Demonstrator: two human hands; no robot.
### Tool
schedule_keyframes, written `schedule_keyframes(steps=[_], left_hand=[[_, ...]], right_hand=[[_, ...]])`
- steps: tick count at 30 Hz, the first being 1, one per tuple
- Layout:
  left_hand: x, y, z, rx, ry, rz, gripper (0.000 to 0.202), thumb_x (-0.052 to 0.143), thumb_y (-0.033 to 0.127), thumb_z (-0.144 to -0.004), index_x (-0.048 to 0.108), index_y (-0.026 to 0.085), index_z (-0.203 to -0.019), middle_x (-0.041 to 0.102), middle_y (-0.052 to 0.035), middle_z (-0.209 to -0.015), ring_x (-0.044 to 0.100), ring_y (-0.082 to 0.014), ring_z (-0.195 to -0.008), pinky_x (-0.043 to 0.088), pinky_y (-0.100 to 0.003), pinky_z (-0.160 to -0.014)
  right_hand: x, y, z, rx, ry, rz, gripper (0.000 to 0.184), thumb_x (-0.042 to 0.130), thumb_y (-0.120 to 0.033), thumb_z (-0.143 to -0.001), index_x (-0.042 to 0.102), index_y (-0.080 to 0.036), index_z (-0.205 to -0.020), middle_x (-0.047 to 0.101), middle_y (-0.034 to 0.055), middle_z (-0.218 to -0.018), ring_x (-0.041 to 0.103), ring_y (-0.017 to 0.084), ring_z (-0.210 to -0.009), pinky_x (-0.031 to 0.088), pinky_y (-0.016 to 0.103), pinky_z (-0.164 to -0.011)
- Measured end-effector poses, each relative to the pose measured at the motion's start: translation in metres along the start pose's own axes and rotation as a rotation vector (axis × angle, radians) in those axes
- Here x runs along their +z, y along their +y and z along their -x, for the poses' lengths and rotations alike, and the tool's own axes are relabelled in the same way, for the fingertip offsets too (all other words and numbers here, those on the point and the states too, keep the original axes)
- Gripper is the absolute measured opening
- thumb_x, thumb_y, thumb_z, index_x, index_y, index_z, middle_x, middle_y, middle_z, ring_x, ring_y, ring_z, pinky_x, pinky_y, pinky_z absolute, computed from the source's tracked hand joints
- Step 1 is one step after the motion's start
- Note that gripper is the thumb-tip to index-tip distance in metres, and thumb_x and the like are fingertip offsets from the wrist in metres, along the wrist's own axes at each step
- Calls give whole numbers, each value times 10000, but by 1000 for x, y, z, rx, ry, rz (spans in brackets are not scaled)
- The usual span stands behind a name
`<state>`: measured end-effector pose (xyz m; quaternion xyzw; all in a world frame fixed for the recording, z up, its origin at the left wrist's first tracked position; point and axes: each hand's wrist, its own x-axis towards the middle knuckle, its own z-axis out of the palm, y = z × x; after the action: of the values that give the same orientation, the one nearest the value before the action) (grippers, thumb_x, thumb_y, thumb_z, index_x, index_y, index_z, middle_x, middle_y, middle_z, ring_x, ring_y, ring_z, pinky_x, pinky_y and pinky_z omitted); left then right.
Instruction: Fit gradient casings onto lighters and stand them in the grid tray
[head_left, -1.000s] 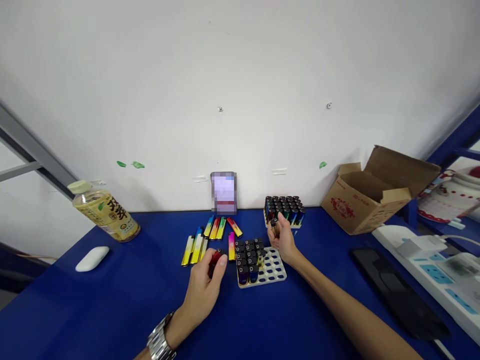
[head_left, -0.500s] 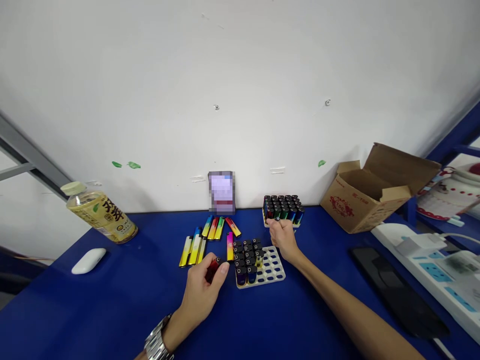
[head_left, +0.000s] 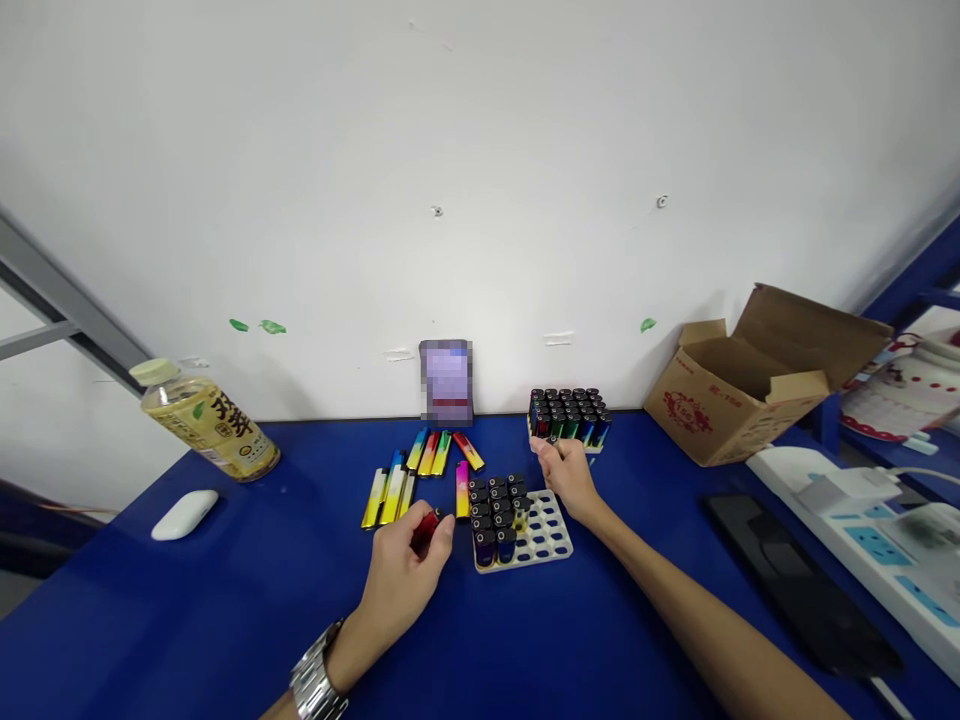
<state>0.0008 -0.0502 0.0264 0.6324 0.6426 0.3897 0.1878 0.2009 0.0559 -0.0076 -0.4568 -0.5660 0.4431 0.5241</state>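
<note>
My left hand (head_left: 405, 570) is curled around a red lighter (head_left: 426, 530), left of a white perforated tray (head_left: 553, 540). Dark-topped lighters (head_left: 501, 520) stand upright in the tray's left holes, and the holes on its right show bare. My right hand (head_left: 571, 480) is closed above the tray's back right corner, its fingers pinching a dark-topped lighter (head_left: 553, 440) that they mostly cover. Just behind it, a second tray packed with upright lighters (head_left: 570, 412) stands by the wall. Several bright lighters (head_left: 394, 490) lie flat on the blue table to the left.
A phone-like screen (head_left: 448, 385), blurred out, leans on the wall. On the left are a drink bottle (head_left: 214, 425) and a white case (head_left: 184, 515). To the right stand an open cardboard box (head_left: 720, 410), a black phone (head_left: 799, 580) and a power strip (head_left: 870, 540).
The whole view has shifted slightly. Both hands keep nearly the same place and grip, and the lighters in the trays look unchanged.
</note>
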Motion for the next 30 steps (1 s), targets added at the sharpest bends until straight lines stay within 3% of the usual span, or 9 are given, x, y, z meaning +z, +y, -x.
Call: schedule_keyframes(steps=[4, 7, 9, 14, 19, 23, 25, 28, 30], left_hand=[[0, 0, 1, 13, 17, -15, 356, 440, 430, -779, 287, 221, -534, 247, 81, -461, 270, -75, -416, 243, -197, -413], [-1, 0, 2, 26, 32, -22, 363, 438, 438, -782, 289, 221, -533, 255, 80, -463, 283, -76, -420, 256, -193, -416], [-1, 1, 3, 29, 37, -41, 357, 436, 430, -784, 289, 221, -534, 255, 80, -460, 286, -76, -416, 258, -192, -415], [-2, 1, 2, 34, 25, -82, 345, 434, 409, -791, 291, 221, -539, 251, 84, -449, 284, -75, -398, 253, -196, -408], [1, -2, 2, 34, 40, -40, 405, 474, 477, -821, 313, 214, -559, 271, 82, -481, 310, -79, -440, 289, -193, -434], [3, -7, 4, 35, 10, 4, 391, 470, 487, -847, 351, 213, -596, 308, 83, -495, 330, -80, -444, 298, -197, -439], [3, -9, 5, 31, -1, 24, 374, 448, 489, -866, 377, 213, -623, 332, 82, -503, 340, -83, -440, 299, -203, -436], [2, -9, 5, 29, -3, 42, 343, 398, 478, -897, 447, 206, -694, 418, 64, -544, 404, -98, -468, 340, -217, -466], [2, -8, 5, 32, -6, 50, 331, 375, 468, -910, 490, 201, -752, 485, 43, -595, 470, -116, -524, 388, -232, -519]], right_hand=[[-2, -1, 1, 26, -87, -94, 556, 477, -635, -766, 387, -208, -421, 261, -66, -341, 231, 62, -331, 183, 229, -353], [-3, -5, 0, 67, -166, -160, 628, 303, -696, -820, 533, -170, -566, 317, -56, -350, 253, 78, -336, 211, 226, -368], [-3, -9, 0, 65, -192, -157, 644, 284, -700, -839, 587, -151, -690, 377, -44, -401, 310, 91, -372, 258, 227, -396], [-8, -23, -3, -85, -288, -132, 465, 415, -612, -873, 573, -177, -834, 462, -15, -647, 439, 120, -591, 385, 252, -575], [-19, -43, -3, -188, -378, 132, 363, 657, -512, -754, 567, -172, -667, 448, -12, -687, 392, 107, -608, 351, 249, -558], [-34, -59, -4, -3, -576, 141, 349, 744, -453, -656, 551, -163, -666, 424, -69, -490, 368, 64, -413, 300, 217, -420], [-39, -66, -4, 92, -714, 152, 342, 765, -413, -627, 540, -160, -678, 473, -67, -433, 438, 83, -358, 316, 207, -386], [-40, -76, -1, 126, -843, 223, 267, 747, -332, -645, 552, -151, -670, 593, -5, -485, 578, 142, -430, 400, 218, -425], [-39, -81, 2, 89, -850, 289, 219, 722, -285, -665, 550, -152, -649, 626, 14, -528, 606, 150, -479, 428, 223, -456]])
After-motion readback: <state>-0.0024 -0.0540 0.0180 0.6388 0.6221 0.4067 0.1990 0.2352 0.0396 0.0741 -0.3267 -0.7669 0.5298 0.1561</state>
